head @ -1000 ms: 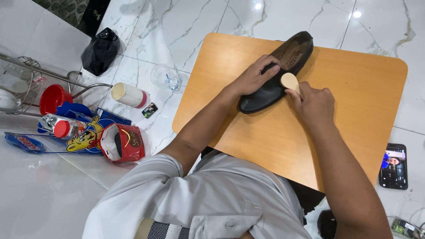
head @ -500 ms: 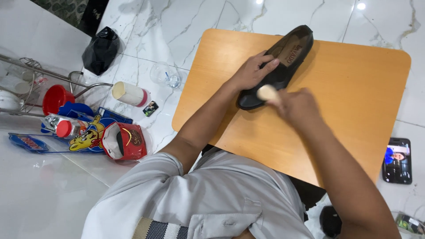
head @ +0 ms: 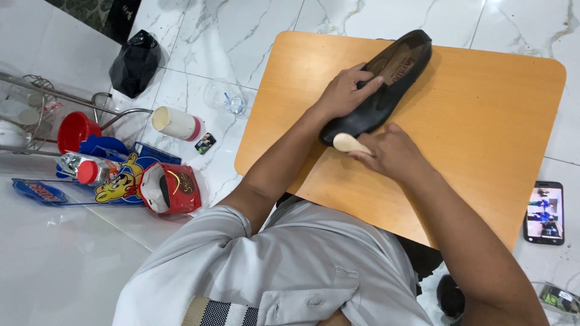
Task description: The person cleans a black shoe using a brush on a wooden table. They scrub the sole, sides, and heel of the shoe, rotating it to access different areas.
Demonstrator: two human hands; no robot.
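My left hand (head: pixel 343 93) presses flat, fingers spread, on the black leather shoe (head: pixel 386 84) lying toward one o'clock on the smooth orange wooden board (head: pixel 483 121). At the toe, around seven o'clock of the shoe, my right hand (head: pixel 393 154) is clamped on a pale rounded brush handle (head: pixel 349 143). The leather looks matte, so I judge the polishing unfinished.
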